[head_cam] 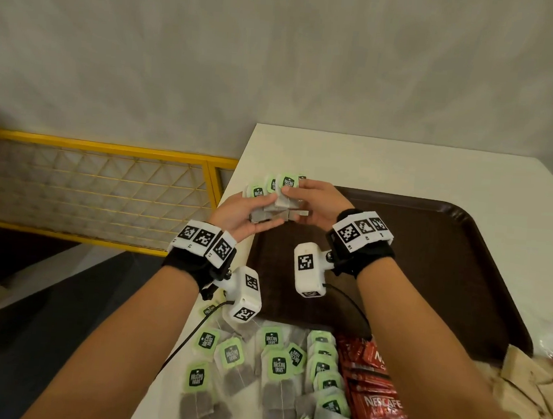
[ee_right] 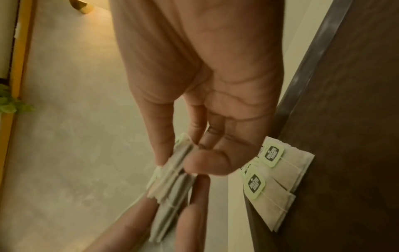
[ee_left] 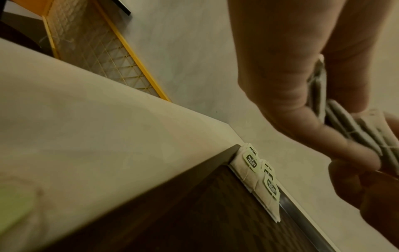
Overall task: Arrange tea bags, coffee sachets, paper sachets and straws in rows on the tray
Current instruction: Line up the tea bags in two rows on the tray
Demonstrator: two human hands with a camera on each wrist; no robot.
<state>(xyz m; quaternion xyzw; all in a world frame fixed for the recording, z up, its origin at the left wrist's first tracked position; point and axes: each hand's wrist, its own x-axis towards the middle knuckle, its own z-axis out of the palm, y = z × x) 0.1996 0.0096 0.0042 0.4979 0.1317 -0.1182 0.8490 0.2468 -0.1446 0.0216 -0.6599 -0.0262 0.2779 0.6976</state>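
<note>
Above the far-left corner of the brown tray (head_cam: 429,252), both hands hold one stack of grey tea bags (head_cam: 276,209). My left hand (head_cam: 261,213) cups the stack from below, its thumb and fingers curled round it. Pinching the stack's upper end is my right hand (head_cam: 296,204). The wrist views show the stack (ee_left: 354,129) (ee_right: 172,172) edge-on between the fingers. A few green-tagged tea bags (head_cam: 258,191) (ee_left: 259,179) (ee_right: 278,179) lie overlapped at that tray corner. More loose tea bags (head_cam: 257,365) lie on the white table (head_cam: 370,160) near me.
Red coffee sachets (head_cam: 373,399) lie heaped by the tray's near edge, brown paper sachets (head_cam: 524,383) to their right. A yellow-framed mesh panel (head_cam: 107,181) stands beyond the table's left edge. A black cable (head_cam: 191,334) hangs off that edge.
</note>
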